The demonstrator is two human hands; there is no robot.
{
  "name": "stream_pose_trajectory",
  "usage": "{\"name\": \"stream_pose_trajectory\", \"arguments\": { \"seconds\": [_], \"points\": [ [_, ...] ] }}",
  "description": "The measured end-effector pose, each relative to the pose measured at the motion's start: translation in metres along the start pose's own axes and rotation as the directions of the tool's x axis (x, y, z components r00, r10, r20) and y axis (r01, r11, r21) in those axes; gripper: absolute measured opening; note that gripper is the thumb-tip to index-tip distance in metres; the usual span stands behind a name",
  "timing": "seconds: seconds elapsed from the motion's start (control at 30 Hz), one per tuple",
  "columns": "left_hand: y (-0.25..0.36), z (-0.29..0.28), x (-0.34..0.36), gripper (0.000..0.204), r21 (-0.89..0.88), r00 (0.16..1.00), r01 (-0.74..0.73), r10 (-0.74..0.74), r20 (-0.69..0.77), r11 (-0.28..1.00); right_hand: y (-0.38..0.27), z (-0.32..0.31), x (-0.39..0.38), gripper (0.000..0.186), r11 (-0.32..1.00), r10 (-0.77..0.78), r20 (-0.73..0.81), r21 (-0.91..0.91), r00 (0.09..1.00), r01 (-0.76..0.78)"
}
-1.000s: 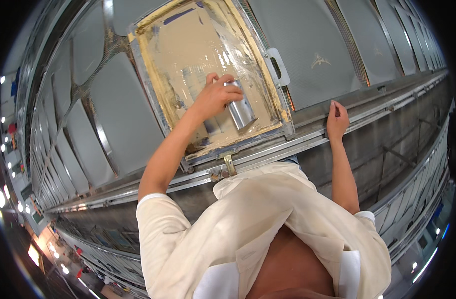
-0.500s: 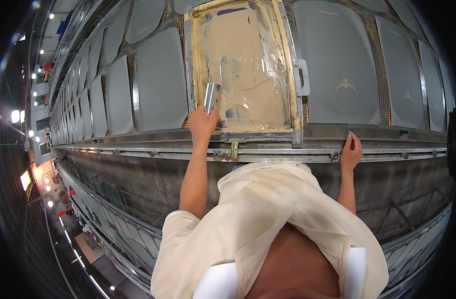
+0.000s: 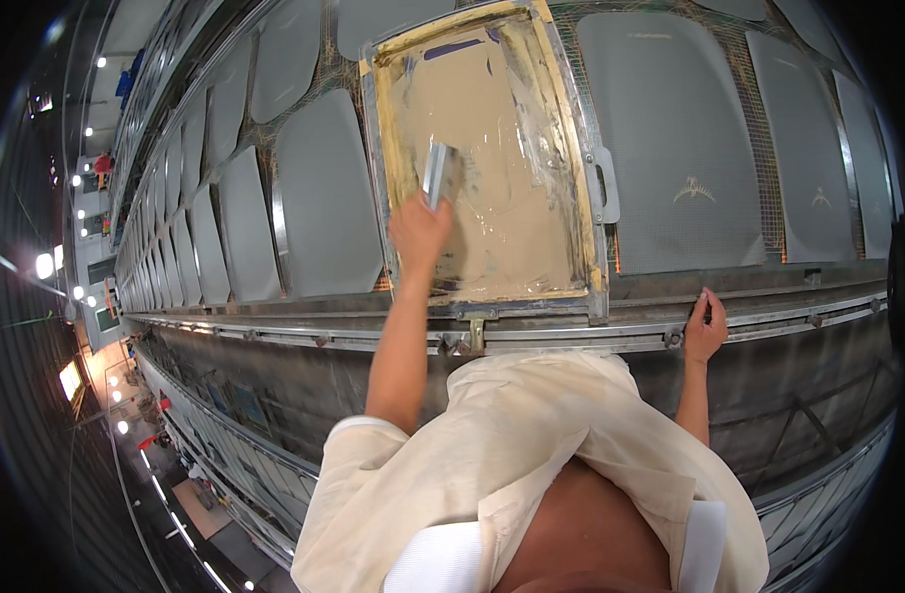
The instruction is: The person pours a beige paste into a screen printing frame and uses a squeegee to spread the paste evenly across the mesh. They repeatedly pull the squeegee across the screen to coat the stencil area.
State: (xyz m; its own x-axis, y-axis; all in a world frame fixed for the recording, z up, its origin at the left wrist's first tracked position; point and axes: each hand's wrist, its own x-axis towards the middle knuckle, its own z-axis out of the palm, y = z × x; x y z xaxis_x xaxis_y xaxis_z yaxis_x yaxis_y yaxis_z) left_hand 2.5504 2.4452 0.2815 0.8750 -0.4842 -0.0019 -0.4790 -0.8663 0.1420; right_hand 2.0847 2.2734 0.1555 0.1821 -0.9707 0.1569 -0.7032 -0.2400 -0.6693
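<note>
My left hand (image 3: 420, 232) is closed around a squeegee (image 3: 435, 176) with a shiny metal holder. The squeegee stands tilted over the left half of a framed printing screen (image 3: 599, 259). Wet beige ink (image 3: 507, 232) covers most of the mesh, with purple streaks near the far end. My fingers hide the lower part of the squeegee. My right hand (image 3: 706, 334) hangs off the near right side of the screen, close to the metal rail (image 3: 759, 329). Its thumb and fingertips come together in a pinch; anything between them is too small to make out.
Grey sheet pieces (image 3: 665, 148) with rounded outlines lie in rows on both sides of the screen. A metal handle (image 3: 604, 186) sticks out from the frame's right side. A bracket (image 3: 477, 334) joins the frame's near end to the rail. Another row of racks runs behind me.
My left hand has carried the squeegee away from the near end, slightly rightward. Beige ink now covers bluish patches on the near mesh. My right hand keeps its pinch; the view has shifted.
</note>
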Motion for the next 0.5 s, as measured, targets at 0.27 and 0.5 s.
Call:
{"name": "stream_pose_trajectory", "arguments": {
  "seconds": [0.27, 0.5],
  "points": [
    [-0.001, 0.022, 0.068, 0.028, 0.031, 0.989, 0.147, -0.147, -0.012, 0.989, 0.001, 0.001, 0.000, 0.019, 1.000, 0.024, -0.012, -0.014, 1.000, -0.024],
    [0.019, -0.002, 0.087, 0.026, -0.090, 0.981, -0.052, 0.067, 0.181, 0.995, 0.002, -0.004, 0.001, 0.020, 0.988, 0.148, 0.039, 0.025, 0.988, -0.149]
  ]
}}
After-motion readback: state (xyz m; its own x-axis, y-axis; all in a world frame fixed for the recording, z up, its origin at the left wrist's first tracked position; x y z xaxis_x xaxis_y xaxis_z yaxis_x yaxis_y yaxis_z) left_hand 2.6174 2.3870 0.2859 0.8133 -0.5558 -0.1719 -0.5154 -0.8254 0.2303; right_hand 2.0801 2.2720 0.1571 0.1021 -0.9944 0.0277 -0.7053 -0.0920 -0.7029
